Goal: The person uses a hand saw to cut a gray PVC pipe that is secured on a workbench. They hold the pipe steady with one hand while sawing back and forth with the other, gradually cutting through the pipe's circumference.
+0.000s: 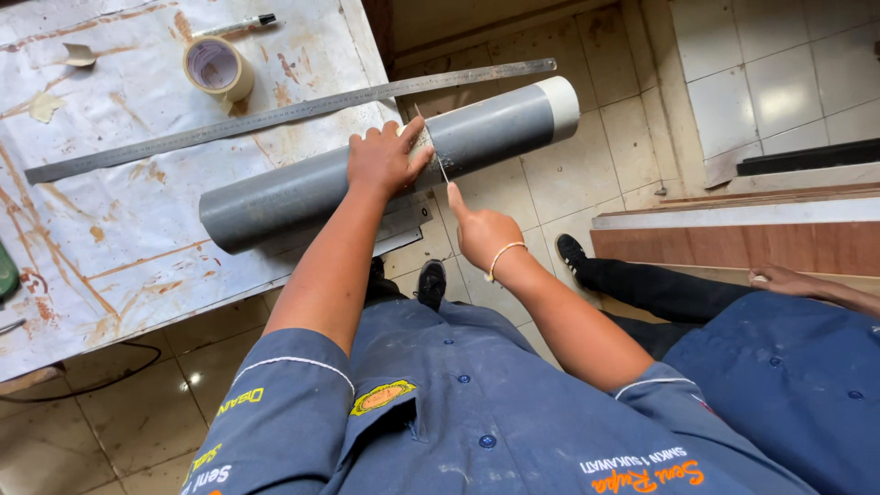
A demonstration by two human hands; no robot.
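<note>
Pipe (302, 188), wide and grey with a white band of tape at its far right end, is lying across the near right edge of the table (119, 238), its right half overhanging the tiled floor (568, 179). Left hand (383, 158) is pressing down on top of the pipe, fingers spread over the curve, holding it from rolling. Right hand (481, 231) is closing around the handle of a thin saw blade (433, 147), index finger stretched along it, blade standing across the pipe just right of the left thumb. Judgement: a cut here is going best with the blade kept square to the pipe, strokes light, and the left fingers kept clear of the teeth; the overhanging end could drop and pinch the blade. Long steel ruler (293, 110) is lying just beyond the pipe, a roll of tape (218, 68) and a marker (240, 24) farther left. Table cover is showing white paper with brown stains. Another person's hand (779, 280) is resting on a wooden board (733, 243) at right; dark shoes are standing on the tiles.
</note>
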